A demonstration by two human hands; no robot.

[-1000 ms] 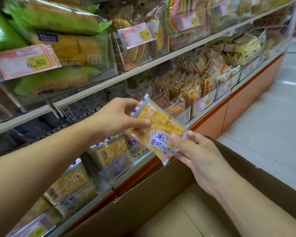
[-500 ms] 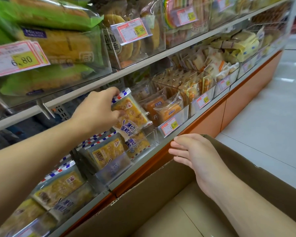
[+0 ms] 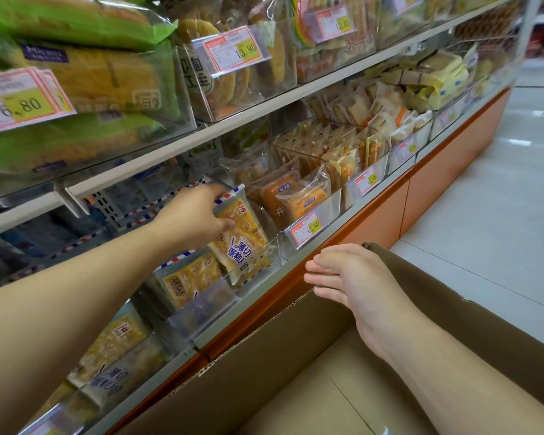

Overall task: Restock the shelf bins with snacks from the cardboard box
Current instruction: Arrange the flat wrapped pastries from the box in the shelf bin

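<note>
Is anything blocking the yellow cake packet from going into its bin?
Nothing visible. The left hand holds the cake packet already partway in the clear bin, its lower end behind the front wall.

Left hand [image 3: 198, 215]: arm stretched forward, fingers curled, gripping.
Right hand [image 3: 352, 277]: held lower, fingers straight, relaxed, holding nothing.

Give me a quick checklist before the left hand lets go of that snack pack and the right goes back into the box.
1. Left hand grips yellow snack pack: ok.
2. Pack's lower end inside the clear bin: ok.
3. Pack fully seated: cannot tell.
4. Right hand free, fingers relaxed: ok.
5. Right hand above cardboard box rim: ok.
6. More snacks left in the box: cannot tell; only bare floor shows.
</note>
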